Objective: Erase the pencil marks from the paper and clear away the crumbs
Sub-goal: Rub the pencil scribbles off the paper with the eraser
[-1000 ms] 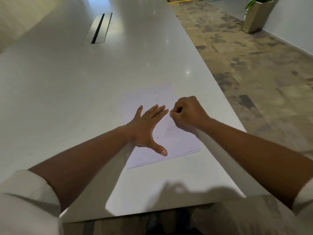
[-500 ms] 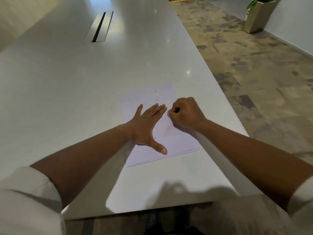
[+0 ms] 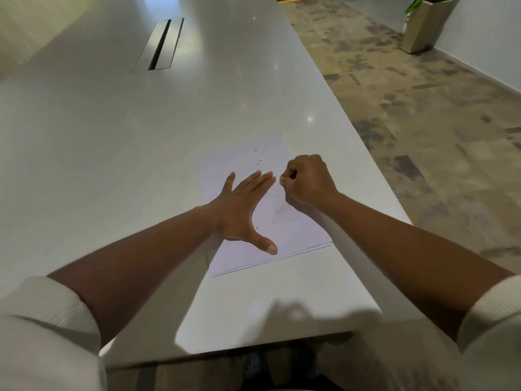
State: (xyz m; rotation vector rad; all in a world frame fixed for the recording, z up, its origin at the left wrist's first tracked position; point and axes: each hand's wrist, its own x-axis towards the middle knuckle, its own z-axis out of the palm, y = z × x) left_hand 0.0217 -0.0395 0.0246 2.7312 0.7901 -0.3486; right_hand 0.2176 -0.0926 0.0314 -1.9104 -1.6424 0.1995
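Observation:
A white sheet of paper (image 3: 298, 232), on top of a thin stack, lies near the table's right edge. Small dark eraser crumbs (image 3: 258, 158) dot its far part, and a few more lie between my hands. My left hand (image 3: 239, 207) rests flat on the sheet with fingers straight and thumb spread. My right hand (image 3: 307, 182) is curled into a fist at the paper's right side, its fingertips pinching a small pale eraser (image 3: 282, 180) against the sheet. Most of the eraser is hidden in the fist. The paper buckles slightly just below the fist.
The long white table (image 3: 141, 165) stretches away from me, with a metal cable slot (image 3: 159, 43) at the far left. Its right edge (image 3: 375, 165) runs close to the paper, with patterned floor beyond. A planter (image 3: 420, 26) stands at the far right wall.
My right fist has shifted slightly farther up the paper in a small rubbing motion. My left hand stays flat in the same spot.

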